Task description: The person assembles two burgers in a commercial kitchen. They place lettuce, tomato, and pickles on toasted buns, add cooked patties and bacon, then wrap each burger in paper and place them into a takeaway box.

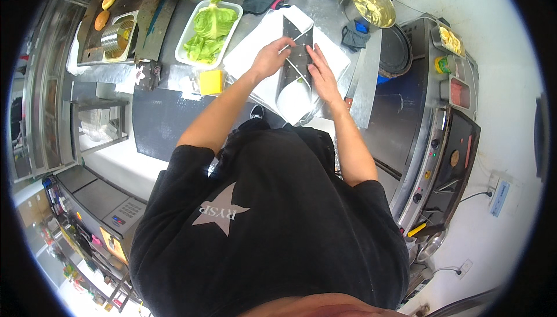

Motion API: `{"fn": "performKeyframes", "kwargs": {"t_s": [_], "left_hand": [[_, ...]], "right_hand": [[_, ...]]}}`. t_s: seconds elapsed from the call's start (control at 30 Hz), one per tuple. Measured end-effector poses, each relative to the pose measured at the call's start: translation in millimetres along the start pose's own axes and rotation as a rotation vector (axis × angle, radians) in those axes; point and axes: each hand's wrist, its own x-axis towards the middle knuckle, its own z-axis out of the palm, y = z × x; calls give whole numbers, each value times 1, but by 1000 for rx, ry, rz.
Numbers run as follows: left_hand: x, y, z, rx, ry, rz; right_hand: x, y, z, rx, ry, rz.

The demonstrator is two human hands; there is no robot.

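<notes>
A black patterned wrapping paper (297, 55) with a white inner side lies folded lengthwise on a stack of white paper sheets (250, 51). A bit of green shows at its near fold; the rest of what it covers is hidden. On the left side, my left hand (270, 59) pinches the paper's folded edge between thumb and fingers. My right hand (323, 77) rests along the opposite side, fingers extended and slightly apart, fingertips touching the wrap. A packet of yellow cheese slices (211, 82) sits left of the stack, near the steel table's front edge.
Lettuce leaves (213, 23) fill a white tray (179, 55) at left. A knife (351, 92) lies right of the paper, below a steel pot (387, 18). A griddle (89, 47) with bun halves stands far left; another hot plate (452, 143) is at right.
</notes>
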Motion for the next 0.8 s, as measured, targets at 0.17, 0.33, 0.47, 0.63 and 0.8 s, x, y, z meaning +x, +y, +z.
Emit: {"fn": "performKeyframes", "kwargs": {"t_s": [0.17, 0.33, 0.47, 0.63, 0.8], "left_hand": [[-4, 8, -33, 578, -202, 389], [-17, 14, -39, 634, -256, 411], [-29, 7, -8, 696, -57, 372], [-27, -16, 21, 713, 162, 454], [-27, -25, 25, 720, 172, 403]], "right_hand": [[-4, 1, -38, -223, -293, 99], [4, 3, -45, -287, -361, -42], [7, 13, -43, -322, -313, -153], [5, 21, -24, -311, -188, -149], [7, 21, -9, -417, -99, -99]]}}
